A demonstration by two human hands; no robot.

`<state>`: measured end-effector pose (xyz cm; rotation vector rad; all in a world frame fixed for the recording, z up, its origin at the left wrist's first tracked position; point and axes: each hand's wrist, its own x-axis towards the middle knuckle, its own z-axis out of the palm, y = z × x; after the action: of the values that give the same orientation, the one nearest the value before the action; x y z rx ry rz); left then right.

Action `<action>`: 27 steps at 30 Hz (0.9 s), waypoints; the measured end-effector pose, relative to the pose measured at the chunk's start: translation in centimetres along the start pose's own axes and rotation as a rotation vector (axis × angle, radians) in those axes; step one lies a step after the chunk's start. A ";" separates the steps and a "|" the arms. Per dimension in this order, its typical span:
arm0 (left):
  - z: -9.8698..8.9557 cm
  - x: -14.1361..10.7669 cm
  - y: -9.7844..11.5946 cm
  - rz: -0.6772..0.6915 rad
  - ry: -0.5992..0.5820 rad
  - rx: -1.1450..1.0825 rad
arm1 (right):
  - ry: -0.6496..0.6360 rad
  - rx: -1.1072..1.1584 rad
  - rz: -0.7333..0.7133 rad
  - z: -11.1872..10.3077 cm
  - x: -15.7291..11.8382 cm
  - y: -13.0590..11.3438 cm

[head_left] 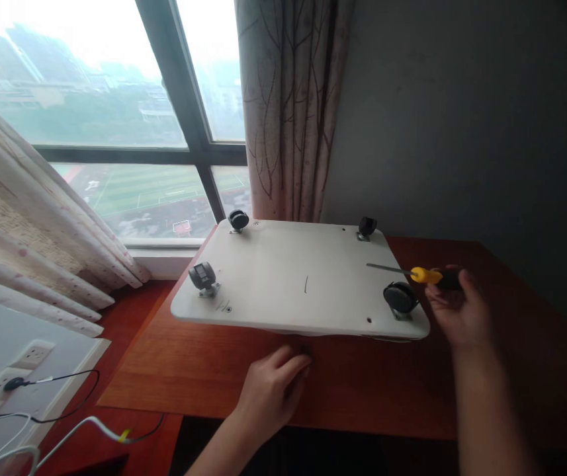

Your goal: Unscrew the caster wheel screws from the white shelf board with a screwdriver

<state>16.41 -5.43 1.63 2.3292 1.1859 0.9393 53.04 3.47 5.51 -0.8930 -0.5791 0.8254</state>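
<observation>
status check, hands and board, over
Right grip on yellow-and-black screwdriver. Left grip near white board, contents unclear. Casters upright near four corners.

Home-like room, with patterned curtains [290, 106] beside tall windows [109, 79]

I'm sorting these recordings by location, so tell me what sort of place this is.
Probably a room in an upper-floor home: a branch-patterned curtain hangs by a window that looks down on a sports field.
</observation>
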 end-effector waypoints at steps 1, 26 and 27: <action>-0.8 0.1 0.2 -0.045 0.025 -0.079 | -0.019 -0.007 -0.027 0.4 -0.8 -1.3; -15.9 5.0 1.3 0.087 0.611 -0.498 | 0.209 -0.754 -0.306 -1.0 -9.0 3.5; -16.1 5.3 1.1 0.098 0.626 -0.480 | 0.170 -0.760 -0.270 -1.1 -9.1 4.4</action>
<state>8.00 -1.49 15.85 1.7653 0.9010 1.8430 47.09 -2.90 0.29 -1.5171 -0.8603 0.2618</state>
